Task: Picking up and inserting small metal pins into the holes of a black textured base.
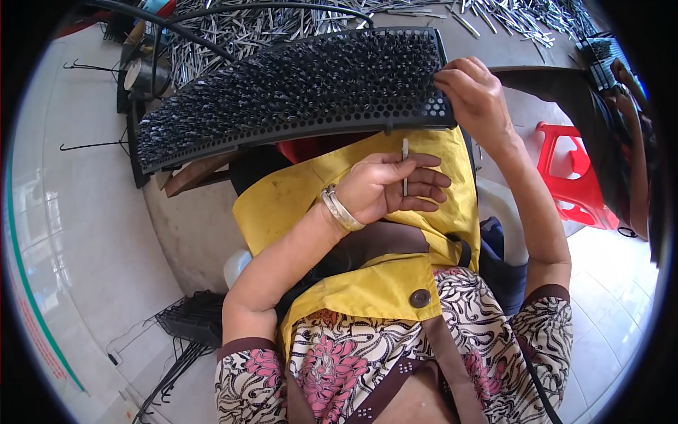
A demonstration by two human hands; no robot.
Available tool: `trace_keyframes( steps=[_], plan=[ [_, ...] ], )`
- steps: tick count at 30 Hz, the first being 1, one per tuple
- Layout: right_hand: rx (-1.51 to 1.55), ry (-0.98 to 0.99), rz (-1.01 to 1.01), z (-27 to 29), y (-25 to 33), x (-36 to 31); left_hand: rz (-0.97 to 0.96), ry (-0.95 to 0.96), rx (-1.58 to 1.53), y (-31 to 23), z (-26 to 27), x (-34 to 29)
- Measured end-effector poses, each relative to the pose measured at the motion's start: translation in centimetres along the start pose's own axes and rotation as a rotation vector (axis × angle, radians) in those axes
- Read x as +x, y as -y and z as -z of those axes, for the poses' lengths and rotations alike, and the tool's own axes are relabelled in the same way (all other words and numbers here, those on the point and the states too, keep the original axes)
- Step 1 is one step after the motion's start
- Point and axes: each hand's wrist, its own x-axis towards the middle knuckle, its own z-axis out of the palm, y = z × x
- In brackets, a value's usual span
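Observation:
A long black perforated tray (424, 125) lies across in front of me, slightly tilted. Upright small dark pieces (296, 85) crowd most of its holes, while a few holes at the right front corner look bare. Above my lap, my left hand (378, 189) pins a thin metal strip (405, 148) under its thumb against the fingers, which stretch out to the right. At the tray's right end is my right hand (479, 99), thumb and fingers pinched together by the outermost pieces. Whatever sits between those fingertips is hidden.
Loose metal strips (212, 42) are heaped on the table behind the tray, and a black cable (282, 7) arches over them. A red plastic stool (572, 180) stands at the right, near another person's arm (639, 169). Dark racks (191, 318) lie at lower left.

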Motion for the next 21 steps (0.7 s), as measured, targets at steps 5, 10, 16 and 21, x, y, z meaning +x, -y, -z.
trace_keyframes(
  steps=[5, 10, 16, 21],
  plan=[
    [-0.050, -0.083, -0.073, 0.8, 3.3, -0.3, -0.019, -0.019, -0.007, -0.1, -0.5, 0.2],
    [0.578, 0.175, -0.455, 1.9, 6.9, -1.9, -0.010, 0.004, 0.122, -0.4, -1.7, 0.6],
    [0.683, 0.041, -0.605, 2.7, 7.2, -2.0, -0.020, -0.068, 0.202, -0.3, -2.8, 0.6],
    [0.260, -0.282, -0.436, 2.8, 4.3, -0.2, -0.108, -0.269, 0.093, -0.2, -1.0, -0.1]
  ],
)
